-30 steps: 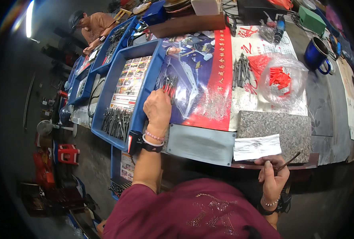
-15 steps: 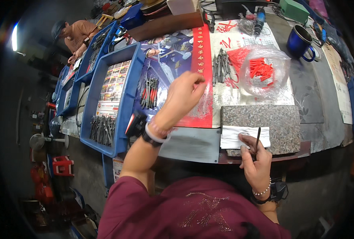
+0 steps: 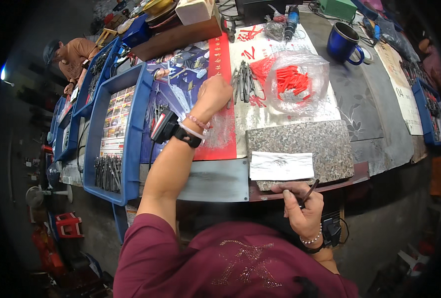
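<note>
My left hand [image 3: 214, 95] is over the red strip of the poster, just left of a pile of dark slim metal pieces [image 3: 244, 82]. Its fingers are curled in, and whatever they may hold is hidden. Lower right, my right hand [image 3: 302, 206] grips a thin dark rod [image 3: 311, 190], tilted up to the right. That hand is at the front edge of a speckled stone slab [image 3: 329, 144]. A folded white cloth [image 3: 281, 166] with dark smudges lies on the slab. More slim pieces, partly behind my left wrist, lie on the blue poster [image 3: 163, 74].
A clear plastic bag [image 3: 320, 74] of red sleeves sits beyond the slab. A blue mug [image 3: 343, 42] and a blue rotary tool [image 3: 291, 24] stand farther back. At left, a blue tray [image 3: 92, 149] holds dark pieces. Another person [image 3: 76, 54] works at far left.
My right hand has drawn back toward me, off the white cloth, with the rod still in it. The left hand has gone slightly forward, closer to the metal pile. The view has shifted.
</note>
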Action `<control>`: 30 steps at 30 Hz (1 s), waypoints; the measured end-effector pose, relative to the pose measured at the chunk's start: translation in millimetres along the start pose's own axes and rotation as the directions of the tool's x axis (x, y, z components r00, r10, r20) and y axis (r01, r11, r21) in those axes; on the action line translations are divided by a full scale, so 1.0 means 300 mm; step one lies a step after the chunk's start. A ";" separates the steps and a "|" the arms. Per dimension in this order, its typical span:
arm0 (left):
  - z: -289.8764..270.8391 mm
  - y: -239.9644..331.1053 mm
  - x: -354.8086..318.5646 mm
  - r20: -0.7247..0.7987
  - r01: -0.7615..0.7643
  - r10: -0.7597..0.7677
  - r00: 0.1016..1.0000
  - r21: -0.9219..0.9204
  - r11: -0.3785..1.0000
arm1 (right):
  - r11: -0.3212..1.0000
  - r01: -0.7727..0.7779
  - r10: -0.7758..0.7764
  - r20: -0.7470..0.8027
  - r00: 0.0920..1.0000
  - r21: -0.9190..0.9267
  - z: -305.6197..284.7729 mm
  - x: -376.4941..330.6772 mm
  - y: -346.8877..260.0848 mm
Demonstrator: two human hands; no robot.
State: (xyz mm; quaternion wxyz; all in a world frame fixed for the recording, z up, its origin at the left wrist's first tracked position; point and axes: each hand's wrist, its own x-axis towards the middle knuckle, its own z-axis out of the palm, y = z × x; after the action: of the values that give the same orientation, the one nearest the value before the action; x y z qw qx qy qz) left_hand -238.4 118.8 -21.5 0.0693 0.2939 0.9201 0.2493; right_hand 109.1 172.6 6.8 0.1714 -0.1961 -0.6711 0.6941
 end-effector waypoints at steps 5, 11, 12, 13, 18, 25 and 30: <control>-0.076 0.104 -0.251 -0.296 -0.241 0.151 0.943 -0.296 0.924 | 0.988 -0.034 0.035 -0.009 0.999 0.153 -0.008 -0.016 -0.026; -0.114 0.198 -0.652 -0.357 -0.555 0.445 0.821 -0.319 0.768 | 0.833 -0.107 0.129 -0.003 0.992 0.543 0.019 0.050 -0.023; -0.104 0.199 -0.681 -0.378 -0.592 0.473 0.796 -0.324 0.738 | 0.823 -0.122 0.133 0.020 0.991 0.555 0.032 0.059 -0.021; -0.096 0.194 -0.706 -0.386 -0.605 0.487 0.784 -0.299 0.738 | 0.805 -0.134 0.145 0.027 0.989 0.578 0.046 0.064 -0.020; -0.070 0.160 -0.768 -0.439 -0.672 0.549 0.711 -0.195 0.714 | 0.817 -0.199 0.207 0.046 0.977 0.542 0.103 0.057 -0.029; -0.086 0.122 -0.808 -0.426 -0.722 0.624 0.655 -0.110 0.683 | 0.795 -0.225 0.237 0.053 0.970 0.563 0.138 0.048 -0.030; -0.090 0.111 -0.838 -0.406 -0.618 0.468 0.785 -0.453 0.643 | 0.762 -0.214 0.203 0.088 0.975 0.611 0.142 0.043 -0.024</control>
State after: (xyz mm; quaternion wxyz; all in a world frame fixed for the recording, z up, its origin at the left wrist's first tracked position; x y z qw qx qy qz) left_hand -23.5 -13.8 13.8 -0.0430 0.4900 0.6720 0.5536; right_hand 76.4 142.5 14.6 0.1423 -0.1968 -0.3830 0.8913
